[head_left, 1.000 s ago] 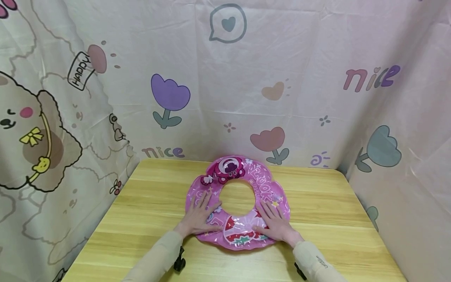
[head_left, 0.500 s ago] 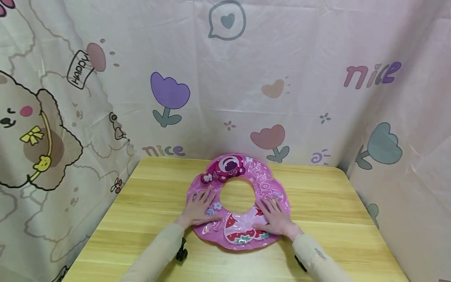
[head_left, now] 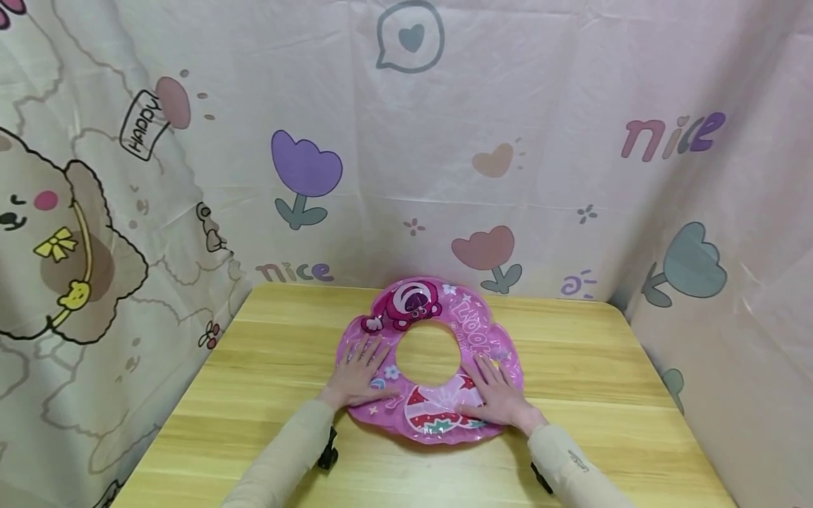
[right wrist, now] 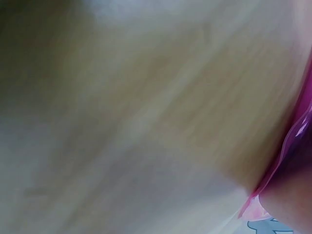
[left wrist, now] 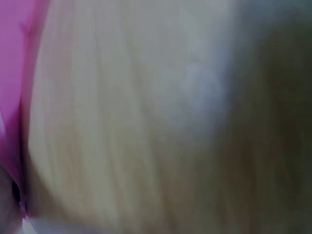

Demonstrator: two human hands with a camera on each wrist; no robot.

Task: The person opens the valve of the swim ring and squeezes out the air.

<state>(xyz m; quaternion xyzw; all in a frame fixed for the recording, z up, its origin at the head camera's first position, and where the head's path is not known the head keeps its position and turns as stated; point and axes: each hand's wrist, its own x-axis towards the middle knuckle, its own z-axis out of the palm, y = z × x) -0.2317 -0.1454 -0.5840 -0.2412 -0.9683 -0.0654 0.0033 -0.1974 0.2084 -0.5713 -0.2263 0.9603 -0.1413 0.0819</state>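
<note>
A pink inflatable swim ring (head_left: 438,441) with a bear, lettering and strawberries printed on it lies flat on the wooden table. My left hand (head_left: 358,374) rests on its left side with fingers spread and straight. On the lower right of the ring lies my right hand (head_left: 498,398), its fingers likewise spread, the thumb over the strawberry print. In the left wrist view only a pink edge of the swim ring (left wrist: 9,73) shows at the far left. The right wrist view catches the ring's shiny seam (right wrist: 287,146) at the right edge, beside part of the hand.
The light wooden table (head_left: 254,423) reaches back to a printed cloth (head_left: 406,141) that hangs behind and along both sides. Dark straps sit under both wrists, the left strap (head_left: 328,451) hanging near the tabletop.
The ring's front edge has shifted slightly and its surface creases and reflections differ. Both hands stay spread on it, nearly in place; the left has moved a little up on the ring.
</note>
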